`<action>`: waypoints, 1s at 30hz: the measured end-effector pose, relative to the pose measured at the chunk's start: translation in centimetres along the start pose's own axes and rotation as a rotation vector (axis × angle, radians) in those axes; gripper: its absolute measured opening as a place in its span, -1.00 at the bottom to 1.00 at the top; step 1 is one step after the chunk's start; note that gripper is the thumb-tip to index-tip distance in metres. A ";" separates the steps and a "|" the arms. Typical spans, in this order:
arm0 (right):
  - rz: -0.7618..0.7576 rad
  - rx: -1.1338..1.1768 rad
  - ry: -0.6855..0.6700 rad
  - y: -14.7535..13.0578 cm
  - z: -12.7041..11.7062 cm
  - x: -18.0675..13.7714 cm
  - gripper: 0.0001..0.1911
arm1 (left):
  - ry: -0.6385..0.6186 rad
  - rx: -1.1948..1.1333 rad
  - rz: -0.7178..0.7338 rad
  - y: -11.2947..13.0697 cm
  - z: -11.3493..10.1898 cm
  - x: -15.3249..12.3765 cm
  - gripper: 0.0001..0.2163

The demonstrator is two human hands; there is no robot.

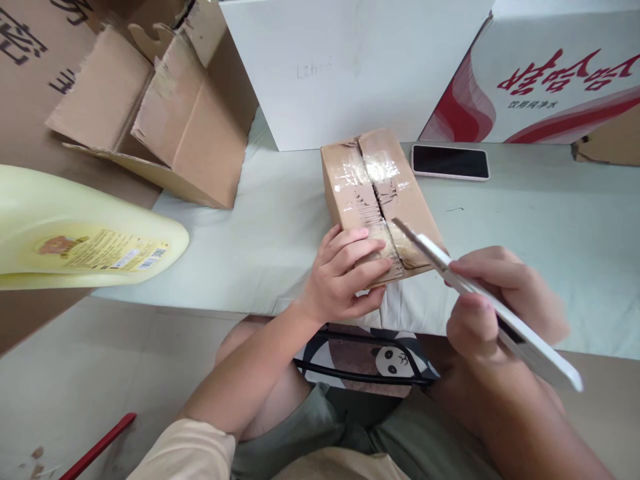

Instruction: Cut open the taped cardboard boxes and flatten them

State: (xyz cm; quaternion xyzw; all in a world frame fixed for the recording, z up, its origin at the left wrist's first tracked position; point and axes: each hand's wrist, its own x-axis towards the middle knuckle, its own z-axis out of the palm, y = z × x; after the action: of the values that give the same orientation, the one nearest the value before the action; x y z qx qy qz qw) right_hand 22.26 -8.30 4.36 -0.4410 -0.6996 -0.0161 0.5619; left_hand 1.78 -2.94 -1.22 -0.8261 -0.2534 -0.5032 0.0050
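Observation:
A small brown cardboard box (373, 190) sealed with clear tape lies on the pale table (260, 220) near its front edge. My left hand (345, 277) grips the box's near left corner, fingers curled over its top and thumb under the front. My right hand (500, 300) holds a white utility knife (480, 290) in a closed grip. The knife's blade tip points at the taped seam near the box's front right. Below the table edge are my knees and a panda-print bag (370, 357).
A black phone (450, 161) lies behind the box to the right. A white box (350, 63) and a red-and-white carton (545, 73) stand at the back. An opened brown carton (165, 113) sits at left. A yellow plastic bottle (75, 230) lies on its side at far left.

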 end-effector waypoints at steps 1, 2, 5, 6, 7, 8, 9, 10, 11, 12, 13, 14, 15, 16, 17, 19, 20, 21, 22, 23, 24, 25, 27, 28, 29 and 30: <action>-0.032 0.004 -0.020 -0.3 -0.1 0.3 -0.84 | 0.001 -0.004 -0.002 0.0 0.0 0.0 -0.78; -0.064 -0.002 -0.041 -0.6 -0.2 0.6 -0.87 | -0.001 -0.007 -0.008 0.1 0.0 0.0 -0.77; -0.135 -0.056 -0.069 -1.0 -0.2 1.1 -0.90 | -0.026 0.001 -0.042 0.3 0.0 -0.1 -0.71; -0.151 -0.067 -0.067 -1.0 -0.2 1.1 -0.91 | -0.034 0.006 -0.049 0.3 0.0 -0.2 -0.69; -0.166 -0.074 -0.060 -1.0 -0.2 1.2 -0.91 | -0.040 0.009 -0.053 0.3 -0.1 -0.3 -0.68; -0.181 -0.080 -0.058 -1.0 -0.2 1.1 -0.91 | -0.045 0.010 -0.055 0.4 -0.1 -0.3 -0.68; -0.189 -0.086 -0.059 -1.0 -0.2 1.0 -0.91 | -0.047 0.008 -0.056 0.4 0.0 -0.3 -0.67; -0.188 -0.092 -0.063 -1.1 -0.2 0.9 -0.92 | -0.046 0.004 -0.056 0.4 0.0 -0.4 -0.67; -0.178 -0.098 -0.067 -1.1 -0.2 0.8 -0.92 | -0.044 -0.001 -0.058 0.4 0.0 -0.4 -0.67; -0.164 -0.103 -0.070 -1.1 -0.1 0.7 -0.92 | -0.039 -0.005 -0.059 0.4 0.0 -0.3 -0.67; -0.150 -0.108 -0.069 -1.1 0.0 0.5 -0.92 | -0.032 -0.007 -0.059 0.4 0.1 -0.3 -0.68; -0.139 -0.112 -0.061 -1.1 0.1 0.4 -0.92 | -0.021 -0.008 -0.056 0.4 0.1 -0.2 -0.69; -0.131 -0.116 -0.051 -1.0 0.2 0.3 -0.92 | -0.010 -0.009 -0.052 0.4 0.2 -0.2 -0.70; -0.122 -0.121 -0.045 -1.0 0.4 0.2 -0.92 | 0.001 -0.012 -0.049 0.4 0.2 -0.1 -0.71; -0.112 -0.124 -0.043 -1.0 0.5 0.1 -0.93 | 0.008 -0.014 -0.046 0.5 0.3 -0.1 -0.71; -0.091 -0.122 -0.051 -1.0 0.8 0.1 -0.92 | 0.014 -0.019 -0.049 0.5 0.3 0.0 -0.71; -0.086 -0.120 -0.057 -1.1 0.9 0.2 -0.92 | 0.014 -0.021 -0.053 0.5 0.3 0.0 -0.71; -0.080 -0.117 -0.062 -1.2 0.9 0.3 -0.92 | 0.014 -0.023 -0.056 0.5 0.3 0.0 -0.70; -0.074 -0.115 -0.059 -1.4 0.9 0.4 -0.91 | 0.014 -0.024 -0.058 0.5 0.3 0.0 -0.70; -0.070 -0.117 -0.058 -1.6 0.9 0.6 -0.91 | 0.016 -0.023 -0.056 0.5 0.3 0.0 -0.70; -0.067 -0.122 -0.051 -1.8 0.8 0.7 -0.90 | 0.018 -0.023 -0.054 0.6 0.2 0.0 -0.71; -0.068 -0.127 -0.046 -2.0 0.7 0.8 -0.89 | 0.018 -0.025 -0.052 0.6 0.2 0.0 -0.71; -0.062 -0.145 -0.060 -2.3 0.7 0.8 -0.87 | 0.009 -0.031 -0.057 0.6 0.2 -0.1 -0.70; -0.057 -0.155 -0.065 -2.4 0.7 0.8 -0.86 | 0.004 -0.037 -0.059 0.6 0.2 -0.2 -0.69; -0.047 -0.165 -0.075 -2.4 0.8 0.8 -0.86 | 0.002 -0.044 -0.060 0.5 0.2 -0.2 -0.68; -0.036 -0.172 -0.086 -2.4 0.9 0.8 -0.86 | 0.001 -0.051 -0.061 0.5 0.3 -0.3 -0.67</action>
State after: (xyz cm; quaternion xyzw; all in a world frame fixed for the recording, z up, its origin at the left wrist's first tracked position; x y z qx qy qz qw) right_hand 20.08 -8.86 5.80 -0.4752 -0.7269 -0.0671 0.4913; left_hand 2.11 -3.42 -1.46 -0.8176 -0.2654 -0.5101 -0.0313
